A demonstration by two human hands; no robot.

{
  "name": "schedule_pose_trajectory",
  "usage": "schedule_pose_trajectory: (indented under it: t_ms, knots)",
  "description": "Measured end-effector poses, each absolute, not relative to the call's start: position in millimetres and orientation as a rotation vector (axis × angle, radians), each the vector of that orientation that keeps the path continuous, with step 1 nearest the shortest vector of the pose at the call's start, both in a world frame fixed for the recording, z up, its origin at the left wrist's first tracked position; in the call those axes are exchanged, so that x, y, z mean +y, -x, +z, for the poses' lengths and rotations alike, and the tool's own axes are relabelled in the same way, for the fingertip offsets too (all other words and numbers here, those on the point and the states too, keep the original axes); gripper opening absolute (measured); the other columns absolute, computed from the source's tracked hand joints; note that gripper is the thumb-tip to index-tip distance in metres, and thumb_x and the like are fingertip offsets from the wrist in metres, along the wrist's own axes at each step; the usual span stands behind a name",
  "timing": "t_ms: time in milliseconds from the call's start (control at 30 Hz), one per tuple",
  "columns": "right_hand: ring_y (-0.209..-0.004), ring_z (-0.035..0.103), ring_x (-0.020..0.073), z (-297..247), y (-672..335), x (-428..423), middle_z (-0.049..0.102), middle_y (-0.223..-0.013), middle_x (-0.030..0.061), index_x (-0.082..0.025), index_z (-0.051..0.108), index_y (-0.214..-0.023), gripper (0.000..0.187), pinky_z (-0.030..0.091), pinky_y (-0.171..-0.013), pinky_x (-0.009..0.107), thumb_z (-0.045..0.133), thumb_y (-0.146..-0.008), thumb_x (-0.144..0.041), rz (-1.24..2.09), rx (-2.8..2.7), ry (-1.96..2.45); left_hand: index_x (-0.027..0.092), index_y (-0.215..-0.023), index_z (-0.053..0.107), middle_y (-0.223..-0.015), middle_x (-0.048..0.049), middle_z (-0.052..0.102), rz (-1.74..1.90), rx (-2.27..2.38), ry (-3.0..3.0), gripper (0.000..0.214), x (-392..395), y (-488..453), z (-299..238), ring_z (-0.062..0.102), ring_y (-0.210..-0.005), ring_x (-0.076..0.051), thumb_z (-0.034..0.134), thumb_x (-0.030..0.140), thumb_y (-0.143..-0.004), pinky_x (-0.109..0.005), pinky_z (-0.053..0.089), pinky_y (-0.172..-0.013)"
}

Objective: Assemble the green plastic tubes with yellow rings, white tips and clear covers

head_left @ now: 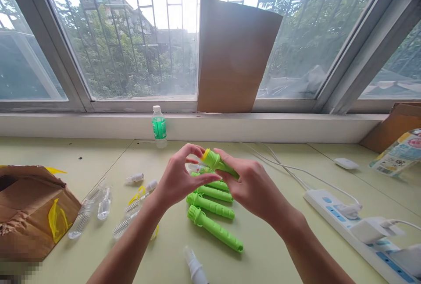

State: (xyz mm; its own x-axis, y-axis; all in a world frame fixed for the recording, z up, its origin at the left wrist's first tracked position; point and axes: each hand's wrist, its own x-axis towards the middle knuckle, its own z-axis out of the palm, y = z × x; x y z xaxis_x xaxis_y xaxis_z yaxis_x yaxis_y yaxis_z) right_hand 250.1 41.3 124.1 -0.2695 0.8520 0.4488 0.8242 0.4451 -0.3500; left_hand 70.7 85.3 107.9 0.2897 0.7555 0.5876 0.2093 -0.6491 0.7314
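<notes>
One run of barred windows (141,56) stands beyond the far edge of a pale yellow-green worktop (272,249). A brown cardboard sheet (237,56) leans upright against the window frame, past the middle of that far edge. Toward the worktop's left edge sits a crumpled cardboard box (33,205) with yellow film (56,220) on its side. A white power strip (316,196) slants toward the near right corner, with plugged-in chargers (368,230) and a cable (292,168) that loops back to the far edge. At the far right corner, a printed pouch (394,157) lies beside a cardboard piece (391,122).

Over the middle of the worktop, the right hand (251,183) closes around a green tube (226,165), holding it tilted, its yellow rim (206,154) toward the left hand (180,179). The left hand is curved and open, thumb apart from the fingers, fingertips at that rim; whether they touch it I cannot tell. A bottle (159,128) with a green label stands at the far edge. Below the hands lies a row of green tubes (215,231), the farther ones partly hidden. Clear tubes (104,203) lie between the box and the left forearm. A whitish nozzle-like piece (196,271) lies at the near edge, and a white flat device (346,164) near the pouch.
</notes>
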Motion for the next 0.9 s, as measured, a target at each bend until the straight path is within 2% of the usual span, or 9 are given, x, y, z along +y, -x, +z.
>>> schedule_pose_trajectory:
  t_ms: [167, 433, 633, 767, 900]
  knots:
    - [-0.058, 0.052, 0.0152, 126.1, -251.9, 39.1, 0.065, -0.074, -0.0003, -0.024, 0.05, -0.132, 0.043, 0.039, -0.057, 0.024, 0.048, -0.089, -0.022, 0.19, -2.103, 1.376, 0.02, -0.08, 0.05, -0.098, -0.0017, 0.064, 1.431, 0.909, -2.085, 0.024, 82.8, -74.4, 105.6, 0.06, -0.086, -0.015, 0.072, 0.027, -0.073, -0.034, 0.055, -0.08]
    - [-0.046, 0.034, 0.0111, 132.0, -249.9, 34.5, 0.056, -0.062, -0.0046, -0.026, 0.053, -0.112, 0.023, 0.028, -0.043, 0.022, 0.05, -0.089, -0.028, 0.52, -1.975, 1.357, 0.021, -0.085, 0.052, -0.097, -0.0007, 0.064, 1.501, 0.847, -2.055, 0.032, 80.4, -72.9, 108.1, 0.061, -0.09, -0.014, 0.078, 0.02, -0.066, -0.031, 0.055, -0.081]
    - [-0.05, 0.042, 0.0113, 133.7, -247.2, 32.7, 0.061, -0.072, -0.0028, -0.026, 0.052, -0.105, 0.016, 0.031, -0.044, 0.023, 0.051, -0.089, -0.028, 0.606, -1.91, 1.313, 0.02, -0.082, 0.052, -0.098, -0.0011, 0.064, 1.532, 0.845, -2.044, 0.028, 79.7, -73.3, 107.1, 0.061, -0.089, -0.014, 0.076, 0.019, -0.069, -0.032, 0.054, -0.083]
    - [-0.052, 0.048, 0.0116, 133.8, -248.8, 33.5, 0.056, -0.067, -0.0032, -0.023, 0.055, -0.096, 0.012, 0.035, -0.045, 0.023, 0.051, -0.09, -0.033, 0.651, -1.882, 1.304, 0.02, -0.084, 0.053, -0.101, -0.0026, 0.064, 1.567, 0.84, -2.022, 0.025, 78.3, -76.1, 105.9, 0.061, -0.09, -0.015, 0.074, 0.021, -0.072, -0.034, 0.054, -0.083]
    - [-0.052, 0.05, 0.011, 134.9, -250.8, 34.4, 0.052, -0.066, -0.0032, -0.021, 0.055, -0.088, 0.017, 0.037, -0.042, 0.021, 0.05, -0.091, -0.037, 0.817, -1.843, 1.249, 0.021, -0.087, 0.052, -0.103, -0.0034, 0.063, 1.528, 0.78, -2.024, 0.029, 77.1, -73.9, 110.0, 0.061, -0.093, -0.016, 0.075, 0.024, -0.071, -0.035, 0.055, -0.083]
